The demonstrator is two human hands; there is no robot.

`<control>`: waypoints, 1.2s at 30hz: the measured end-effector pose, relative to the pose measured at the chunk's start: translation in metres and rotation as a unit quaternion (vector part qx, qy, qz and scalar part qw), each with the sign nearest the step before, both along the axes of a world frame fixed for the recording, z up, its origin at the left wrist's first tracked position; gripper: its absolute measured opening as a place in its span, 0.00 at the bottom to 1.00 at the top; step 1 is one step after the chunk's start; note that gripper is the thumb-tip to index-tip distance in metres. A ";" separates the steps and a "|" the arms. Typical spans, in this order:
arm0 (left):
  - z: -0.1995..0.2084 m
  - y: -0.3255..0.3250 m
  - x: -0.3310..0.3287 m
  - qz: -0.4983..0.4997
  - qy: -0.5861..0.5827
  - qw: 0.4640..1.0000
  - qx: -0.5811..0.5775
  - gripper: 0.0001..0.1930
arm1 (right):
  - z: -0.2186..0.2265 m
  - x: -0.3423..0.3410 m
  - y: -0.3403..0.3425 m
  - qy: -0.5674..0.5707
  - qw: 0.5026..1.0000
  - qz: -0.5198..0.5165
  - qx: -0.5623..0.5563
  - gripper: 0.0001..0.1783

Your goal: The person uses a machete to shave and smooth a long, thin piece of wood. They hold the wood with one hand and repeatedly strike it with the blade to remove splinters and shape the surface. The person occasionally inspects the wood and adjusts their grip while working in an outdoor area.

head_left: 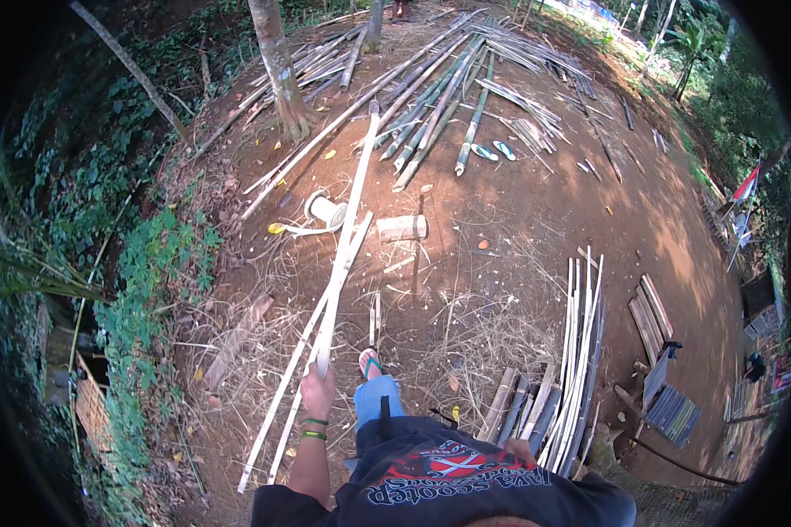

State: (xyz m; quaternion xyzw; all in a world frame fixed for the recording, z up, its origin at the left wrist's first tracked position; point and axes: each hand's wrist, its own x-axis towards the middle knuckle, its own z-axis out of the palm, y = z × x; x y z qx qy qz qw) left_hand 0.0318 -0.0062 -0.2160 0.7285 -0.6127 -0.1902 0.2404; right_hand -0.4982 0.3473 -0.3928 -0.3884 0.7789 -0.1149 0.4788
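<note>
- Dark shirt fabric (448,492) with a red and white print fills the lower edge, closest to the lens; the left forearm rises from it.
- Left hand (317,391): the fingers are clenched around the near end of a long pale bamboo strip (347,233). Green bands are worn at the wrist.
- Right hand: only a small part is seen beside the shirt; its finger state cannot be told.
- Bamboo strip: it runs away from the fingers, its far end close to the pile of poles. It is judged light but long, stiff along its length with some whip at the far end, and sharp-edged where split. A grip further along would likely balance it better.
- Just below the fingers: two more split strips (281,413) lie on the ground.
- Right of the fingers: a sandalled foot (369,360), then a stack of slats (571,378).
- Beyond the fingers: a short log (402,227), a white spool (327,209), a tree trunk (279,70) and the pole pile (448,88), all judged obstacles to swinging the strip.
</note>
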 end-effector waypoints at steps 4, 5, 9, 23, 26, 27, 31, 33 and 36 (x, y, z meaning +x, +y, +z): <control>0.000 -0.056 0.017 -0.018 -0.017 1.000 0.012 0.18 | 0.060 0.079 -0.209 0.035 0.937 -0.340 0.072 0.10; 0.001 -0.066 0.018 -0.033 -0.008 0.999 0.030 0.18 | 0.057 0.080 -0.233 -0.015 0.936 -0.349 0.046 0.12; -0.002 -0.095 0.038 -0.052 0.071 0.994 0.060 0.17 | 0.174 0.180 -0.402 -0.085 0.963 -0.249 -0.066 0.10; 0.025 -0.180 0.019 -0.109 0.259 0.918 0.280 0.12 | 0.184 0.373 -0.620 -0.287 0.886 -0.341 -0.128 0.13; 0.040 -0.199 0.034 -0.107 0.347 0.880 0.307 0.15 | 0.175 0.380 -0.650 -0.294 0.867 -0.372 -0.153 0.11; 0.041 -0.204 0.041 -0.100 0.397 0.859 0.307 0.17 | 0.171 0.381 -0.662 -0.311 0.860 -0.377 -0.144 0.10; 0.049 -0.184 0.099 -0.084 0.295 0.895 0.324 0.28 | 0.160 0.374 -0.730 -0.346 0.829 -0.425 -0.113 0.07; 0.023 -0.160 0.151 -0.060 0.241 0.845 0.474 0.33 | 0.170 0.376 -0.765 -0.345 0.817 -0.444 -0.131 0.06; 0.093 -0.172 0.128 0.071 0.294 0.851 0.430 0.30 | 0.166 0.381 -0.820 -0.353 0.829 -0.411 -0.140 0.06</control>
